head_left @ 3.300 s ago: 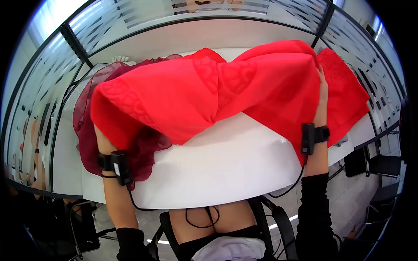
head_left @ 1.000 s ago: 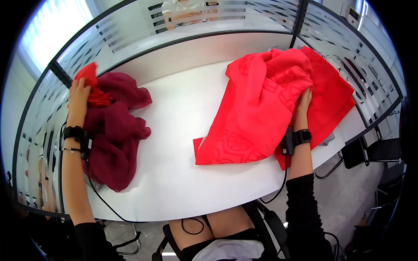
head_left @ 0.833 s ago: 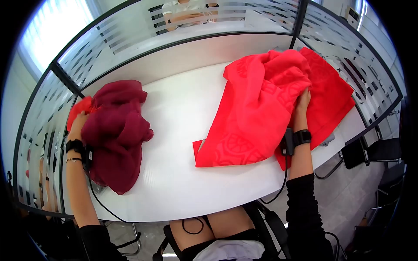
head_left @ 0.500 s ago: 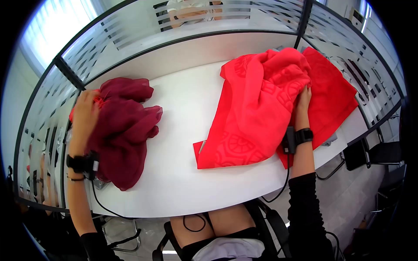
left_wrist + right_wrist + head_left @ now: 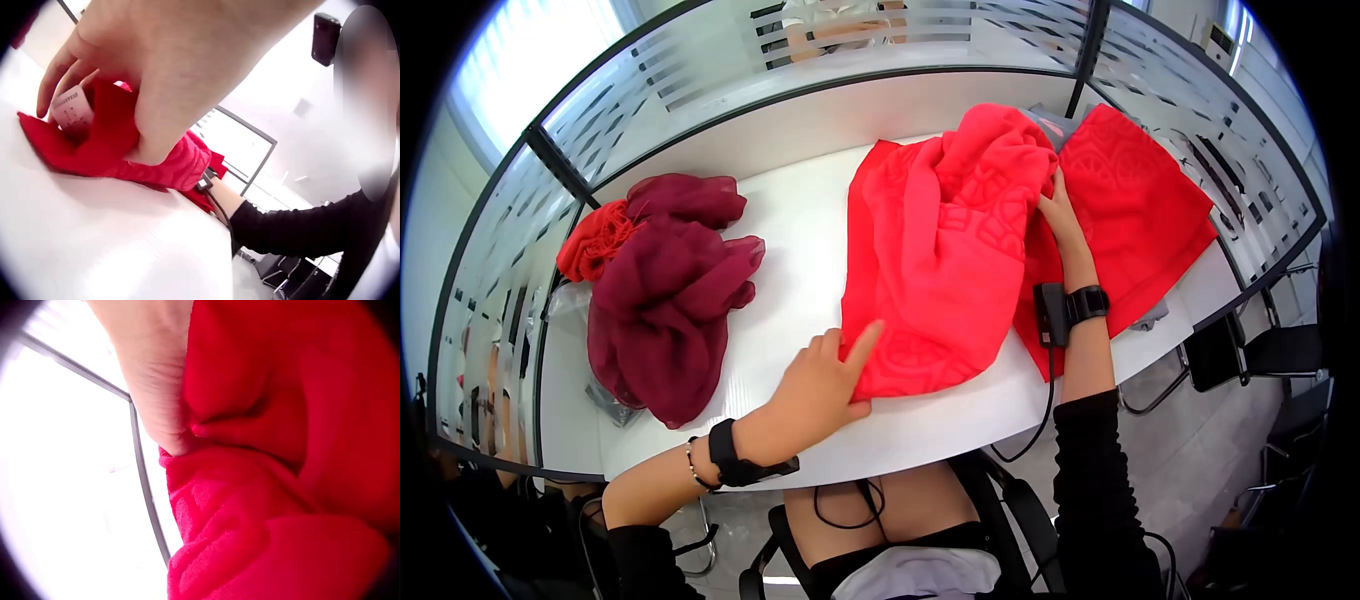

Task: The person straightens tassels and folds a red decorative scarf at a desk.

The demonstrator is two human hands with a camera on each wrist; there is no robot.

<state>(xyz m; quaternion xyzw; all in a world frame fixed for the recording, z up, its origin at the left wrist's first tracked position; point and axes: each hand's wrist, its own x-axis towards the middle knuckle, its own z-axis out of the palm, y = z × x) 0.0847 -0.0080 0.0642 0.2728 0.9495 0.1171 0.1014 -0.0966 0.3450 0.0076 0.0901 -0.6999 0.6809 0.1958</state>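
Observation:
A large red cloth (image 5: pixel 935 260) with a tone-on-tone pattern lies bunched on the right half of the table. My left hand (image 5: pixel 815 390) is at its near left corner, fingers spread; in the left wrist view, thumb and fingers stand on either side of the cloth's edge, close to a white label (image 5: pixel 72 111). My right hand (image 5: pixel 1060 215) grips a fold on the cloth's right side. The right wrist view has that fold (image 5: pixel 250 431) filling most of the picture, with some fingers hidden in it. Another flap of red cloth (image 5: pixel 1135 195) spreads to the right of this hand.
On the left sits a sheer maroon cloth (image 5: pixel 670 300), beside a red fringed bundle (image 5: pixel 603 240) and clear plastic (image 5: pixel 610 405). Grey fabric (image 5: pixel 1050 122) shows behind the red cloth. Framed glass partitions (image 5: pixel 860 72) border the white table (image 5: pixel 800 220). Beyond the glass is a person (image 5: pixel 840 25).
The red cloth, once stretched across the table, is now gathered at the right. My left hand left the fringed bundle and crossed to the cloth's corner. My right hand drew the cloth leftward.

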